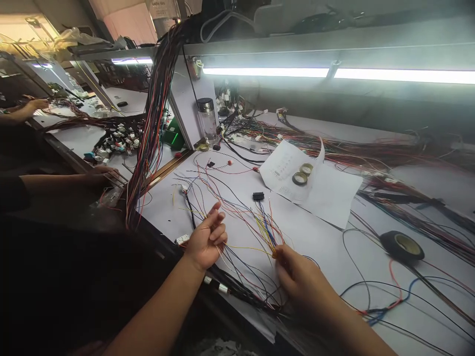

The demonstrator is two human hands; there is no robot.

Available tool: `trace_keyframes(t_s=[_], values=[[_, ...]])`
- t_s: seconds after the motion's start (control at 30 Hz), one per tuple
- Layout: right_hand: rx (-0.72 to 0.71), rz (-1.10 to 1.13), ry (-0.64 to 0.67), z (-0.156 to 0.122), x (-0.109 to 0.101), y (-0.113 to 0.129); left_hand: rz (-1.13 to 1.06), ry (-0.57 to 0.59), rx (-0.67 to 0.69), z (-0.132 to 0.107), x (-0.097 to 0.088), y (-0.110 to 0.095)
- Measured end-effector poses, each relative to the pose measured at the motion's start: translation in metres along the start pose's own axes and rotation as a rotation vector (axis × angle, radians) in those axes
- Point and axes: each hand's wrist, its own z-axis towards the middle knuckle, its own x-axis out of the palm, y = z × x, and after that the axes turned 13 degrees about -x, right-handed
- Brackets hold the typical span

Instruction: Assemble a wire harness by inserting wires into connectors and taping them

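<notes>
My right hand (299,277) is closed in a pinch on a bunch of thin coloured wires (267,227) that run up to a small black connector (258,196) lying on the white bench (315,232). My left hand (207,239) hovers beside it, to the left, its fingers loosely curled among other loose wires; a thin yellow wire runs between the two hands. A white connector (182,240) lies just left of my left hand.
A black tape roll (402,245) lies at the right, two smaller rolls (302,174) sit on paper sheets (326,190). A thick wire bundle (154,123) hangs at left. A clear bottle (207,120) stands behind. Another person's hands (100,174) work at the left bench.
</notes>
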Motion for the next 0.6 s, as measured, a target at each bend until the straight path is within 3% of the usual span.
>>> trace_keyframes(t_s=[0.13, 0.37, 0.6], values=[[-0.153, -0.092, -0.084, -0.001, 0.0, -0.001, 0.153, -0.087, -0.136, 0.004, 0.0, 0.008], [-0.235, -0.314, -0.139, 0.013, 0.008, -0.003, 0.198, -0.205, -0.074, 0.003, 0.003, 0.012], [-0.085, -0.546, -0.055, 0.03, 0.014, 0.005, 0.194, -0.275, -0.041, 0.0, 0.002, 0.014]])
